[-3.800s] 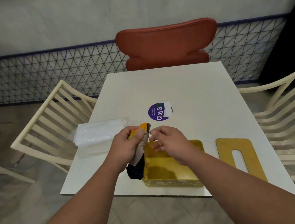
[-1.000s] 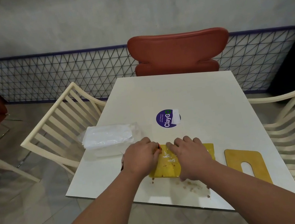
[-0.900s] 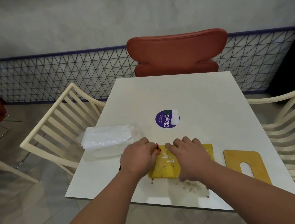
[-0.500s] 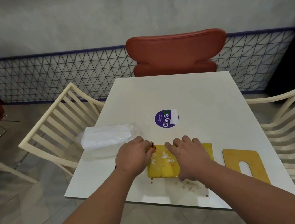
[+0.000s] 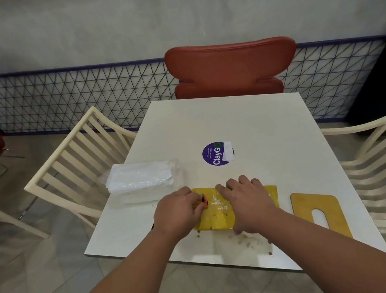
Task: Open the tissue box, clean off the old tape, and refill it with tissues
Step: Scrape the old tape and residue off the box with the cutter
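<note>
Near the table's front edge, my right hand (image 5: 247, 203) presses flat on the flipped yellow box (image 5: 217, 213) so my left hand (image 5: 177, 210) pinching the scraper (image 5: 204, 200) can scrape tape.

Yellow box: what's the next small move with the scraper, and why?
Probably another short scrape across the yellow box: white residue sits just beyond the scraper gripped in the left hand, while the right hand presses the box flat.
</note>
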`<state>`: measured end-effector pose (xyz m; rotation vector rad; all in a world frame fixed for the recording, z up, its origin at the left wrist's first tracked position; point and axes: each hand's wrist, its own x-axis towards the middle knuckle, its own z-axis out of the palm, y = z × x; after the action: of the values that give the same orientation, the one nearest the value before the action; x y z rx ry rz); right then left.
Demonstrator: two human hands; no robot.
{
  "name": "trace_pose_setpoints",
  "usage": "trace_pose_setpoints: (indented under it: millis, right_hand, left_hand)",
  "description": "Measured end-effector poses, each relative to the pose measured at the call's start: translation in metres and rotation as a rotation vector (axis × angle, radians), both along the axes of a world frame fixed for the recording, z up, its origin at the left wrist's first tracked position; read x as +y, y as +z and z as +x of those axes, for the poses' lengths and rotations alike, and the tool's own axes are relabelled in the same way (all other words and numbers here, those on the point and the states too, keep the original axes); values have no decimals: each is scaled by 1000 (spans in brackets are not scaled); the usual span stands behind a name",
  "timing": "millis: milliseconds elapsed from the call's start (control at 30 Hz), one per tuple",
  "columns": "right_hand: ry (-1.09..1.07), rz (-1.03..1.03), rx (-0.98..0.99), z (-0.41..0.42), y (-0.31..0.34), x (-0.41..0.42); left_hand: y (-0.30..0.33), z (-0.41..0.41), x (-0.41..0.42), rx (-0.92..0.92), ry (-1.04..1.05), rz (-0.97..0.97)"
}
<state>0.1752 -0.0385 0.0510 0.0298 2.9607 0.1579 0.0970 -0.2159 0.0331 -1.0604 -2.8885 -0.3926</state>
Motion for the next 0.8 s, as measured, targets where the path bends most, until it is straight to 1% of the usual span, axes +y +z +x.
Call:
trace_pose_setpoints:
  millis: [167, 333, 533, 600, 700, 800]
  right_hand:
    - [2, -8, -4, 0, 0, 1]
    - [2, -22, 6, 1, -1, 1]
    - [5, -26, 0, -1, 0, 3]
    - [6, -30, -4, -2, 0, 4]
    - [11, -30, -1, -2, 0, 4]
    - [12, -33, 5, -1, -1, 4]
  left_hand:
    - [5, -8, 9, 45, 7, -12]
    - [-7, 5, -8, 19, -87, 13]
    - [0, -8, 3, 59, 1, 42]
    - [-6, -1, -4, 50, -54, 63]
    - [-15, 7, -16, 104, -140, 78]
    - [-12, -7, -11, 121, -67, 122]
